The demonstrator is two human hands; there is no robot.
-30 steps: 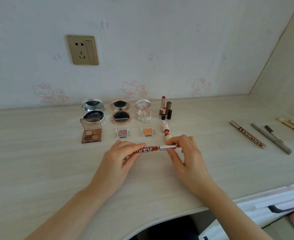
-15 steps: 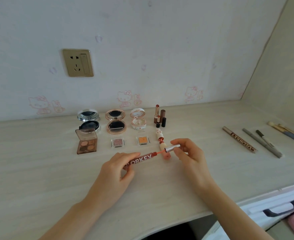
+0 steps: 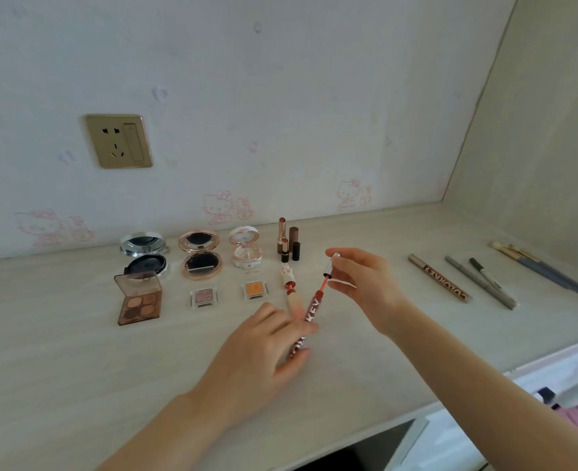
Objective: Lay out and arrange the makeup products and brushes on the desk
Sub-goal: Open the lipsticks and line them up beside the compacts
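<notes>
My left hand (image 3: 263, 351) grips a dark red lip gloss tube (image 3: 309, 316) with white letters, tilted up to the right above the desk (image 3: 59, 375). My right hand (image 3: 359, 280) pinches its silver cap (image 3: 330, 265), pulled out so the reddish wand shows between cap and tube. Behind lie three open round compacts (image 3: 200, 254), an open brown eyeshadow palette (image 3: 139, 297), two small square shadow pots (image 3: 204, 296), upright lipsticks (image 3: 288, 243) and a small pale lip product (image 3: 291, 287) lying flat.
To the right lie a brown lettered pencil (image 3: 439, 278), two grey pens (image 3: 479, 282) and several brushes (image 3: 540, 268) near the side wall. A wall socket (image 3: 119, 141) sits above the compacts. A white drawer with a dark handle (image 3: 545, 394) is below the desk's front edge.
The tube lay flat and closed between both hands; my right hand has pulled the cap and wand out and lifted it, while my left hand has swung the tube to point away.
</notes>
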